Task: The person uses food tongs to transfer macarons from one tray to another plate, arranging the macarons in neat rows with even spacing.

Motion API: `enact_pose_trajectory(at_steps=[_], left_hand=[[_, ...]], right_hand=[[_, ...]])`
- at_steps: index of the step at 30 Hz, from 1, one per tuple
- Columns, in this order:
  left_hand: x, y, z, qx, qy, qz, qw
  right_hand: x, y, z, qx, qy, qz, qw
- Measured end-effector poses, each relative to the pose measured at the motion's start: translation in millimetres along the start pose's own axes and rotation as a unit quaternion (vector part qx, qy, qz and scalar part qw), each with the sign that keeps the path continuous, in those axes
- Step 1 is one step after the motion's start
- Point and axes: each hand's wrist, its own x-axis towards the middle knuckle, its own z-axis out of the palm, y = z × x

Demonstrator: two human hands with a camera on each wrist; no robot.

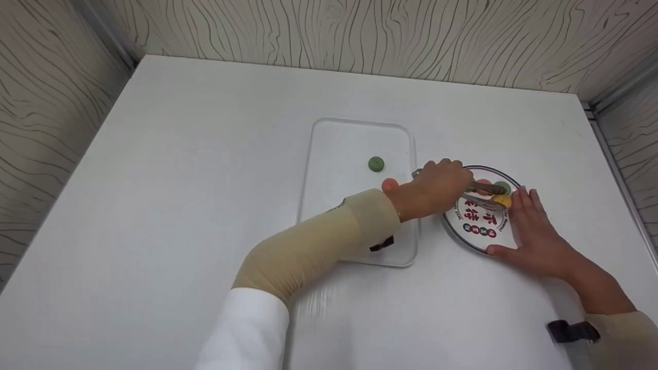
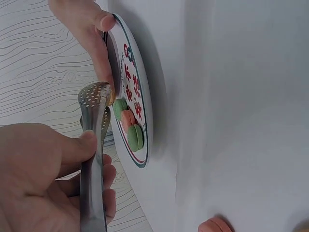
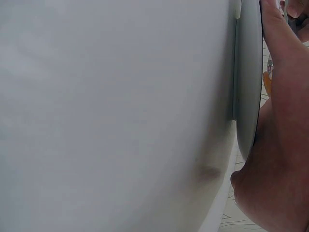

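Note:
My left hand (image 1: 437, 190) grips metal tongs (image 2: 92, 179) with perforated tips, reaching over a round white plate (image 1: 462, 234). Between the tips, a yellow macaron (image 1: 502, 201) is partly visible, close to the plate's right side; whether it touches the plate I cannot tell. Two green macarons (image 2: 135, 137) with a pink macaron (image 2: 128, 120) between them lie in a row on the plate, beside red printed characters. My right hand (image 1: 537, 239) rests against the plate's right rim, its fingers straight and its thumb at the near edge.
Left of the plate, a shallow white rectangular tray (image 1: 307, 180) lies under my left forearm. On it sit a green macaron (image 1: 376, 164) and a pink macaron (image 1: 389, 184). Wood-patterned panels (image 1: 308, 33) surround the white table (image 1: 180, 169).

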Motion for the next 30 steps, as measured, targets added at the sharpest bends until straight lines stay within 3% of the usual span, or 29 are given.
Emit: enact_pose_trajectory(at_steps=[7, 14, 30], left_hand=[[5.7, 9.5, 1.7, 0.012, -0.014, -0.008, 0.9998], [9.7, 16.3, 9.1, 0.028, 0.0, -0.003, 0.9996], [10.0, 17.9, 11.7, 0.017, 0.003, -0.007, 0.9998]], right_hand=[[0.1, 1.7, 0.8, 0.004, 0.001, -0.002, 1.0], [-1.1, 1.3, 0.0, 0.016, -0.001, 0.006, 0.9999], [-1.6, 2.8, 2.0, 0.009, 0.003, 0.001, 1.0]])
